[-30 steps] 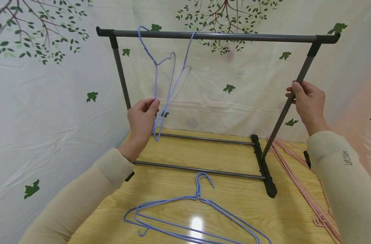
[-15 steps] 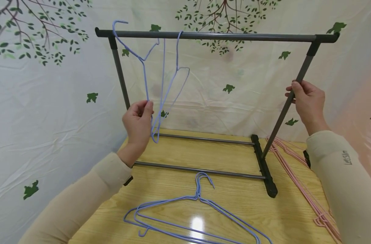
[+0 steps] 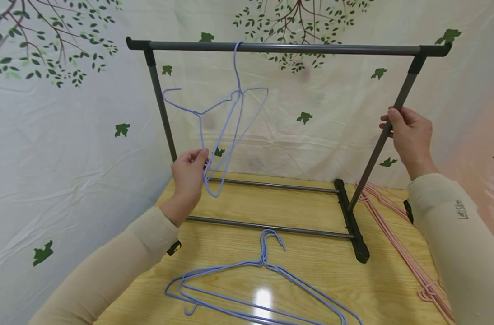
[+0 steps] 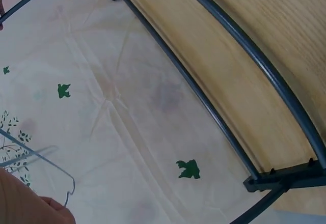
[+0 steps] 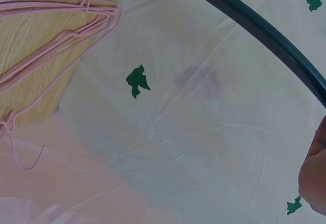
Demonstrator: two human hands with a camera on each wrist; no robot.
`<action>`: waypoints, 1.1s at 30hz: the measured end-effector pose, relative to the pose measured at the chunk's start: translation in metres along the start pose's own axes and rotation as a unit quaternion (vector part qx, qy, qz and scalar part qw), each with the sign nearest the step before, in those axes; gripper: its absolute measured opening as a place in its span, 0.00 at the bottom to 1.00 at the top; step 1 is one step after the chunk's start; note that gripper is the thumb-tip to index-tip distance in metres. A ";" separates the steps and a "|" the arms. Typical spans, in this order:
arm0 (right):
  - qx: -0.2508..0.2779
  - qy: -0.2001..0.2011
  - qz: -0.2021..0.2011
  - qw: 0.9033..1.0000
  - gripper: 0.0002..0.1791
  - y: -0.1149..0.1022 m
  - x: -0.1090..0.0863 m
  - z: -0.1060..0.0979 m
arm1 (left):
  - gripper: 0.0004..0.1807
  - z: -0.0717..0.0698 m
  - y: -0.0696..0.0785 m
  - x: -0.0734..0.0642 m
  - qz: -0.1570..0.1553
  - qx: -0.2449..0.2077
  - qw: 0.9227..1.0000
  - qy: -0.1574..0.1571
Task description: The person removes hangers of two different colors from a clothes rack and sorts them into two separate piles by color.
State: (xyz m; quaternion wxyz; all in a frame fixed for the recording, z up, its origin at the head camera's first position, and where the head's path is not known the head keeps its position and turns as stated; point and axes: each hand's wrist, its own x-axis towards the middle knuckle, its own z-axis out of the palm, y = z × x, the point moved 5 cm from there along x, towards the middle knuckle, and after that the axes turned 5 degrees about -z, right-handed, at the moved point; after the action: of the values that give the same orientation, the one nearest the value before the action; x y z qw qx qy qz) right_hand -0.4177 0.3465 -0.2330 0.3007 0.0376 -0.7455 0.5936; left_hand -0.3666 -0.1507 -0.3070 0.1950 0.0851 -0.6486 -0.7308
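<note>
Thumb and fingers of my left hand (image 3: 188, 174) pinch a blue wire hanger (image 3: 182, 108) at its side, the hook pointing left below the top bar. A second blue hanger (image 3: 235, 67) hangs by its hook from the dark clothes rack (image 3: 312, 48), and its lower part overlaps the pinched one. In the left wrist view, part of a hanger (image 4: 51, 165) shows above the hand (image 4: 30, 201). On the far side, my right hand (image 3: 413, 137) grips the rack's right post, which crosses the right wrist view beside that hand (image 5: 313, 178).
Several blue hangers (image 3: 226, 263) lie stacked on the wooden table (image 3: 312, 271) in front of the rack. To the right lie pink hangers (image 3: 393, 239), partly behind the right sleeve. A leaf-printed cloth (image 3: 340, 104) hangs behind.
My left hand moves left, then down, bringing the pinched hanger's hook from beside the bar to well below it. The hanging hanger slides left along the bar and turns. My right hand stays put.
</note>
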 end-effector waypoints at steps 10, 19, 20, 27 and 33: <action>-0.005 -0.006 0.003 1.000 0.20 0.000 -0.001 0.000 | 0.12 -0.002 -0.039 0.007 -0.142 0.014 0.989 -0.038; 0.008 -0.003 0.012 1.000 0.20 0.000 0.000 -0.001 | 0.10 -0.002 -0.047 0.010 -0.171 0.020 0.983 -0.055; 0.010 -0.002 0.013 1.000 0.20 0.000 0.000 -0.001 | 0.10 -0.001 -0.046 0.011 -0.169 0.018 0.984 -0.057; 0.011 -0.005 0.005 1.000 0.20 0.000 -0.001 0.000 | 0.08 0.009 -0.025 0.021 -0.146 -0.022 0.986 -0.074; 0.004 -0.007 0.004 1.000 0.21 0.000 -0.002 -0.001 | 0.08 0.017 -0.004 0.037 -0.148 -0.027 0.985 -0.082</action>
State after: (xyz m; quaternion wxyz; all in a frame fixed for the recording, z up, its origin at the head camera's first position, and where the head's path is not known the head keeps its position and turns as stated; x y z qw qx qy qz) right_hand -0.4155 0.3463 -0.2339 0.2930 0.0406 -0.7451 0.5977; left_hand -0.4070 -0.1491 -0.3037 0.0333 0.1144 -0.6227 -0.7734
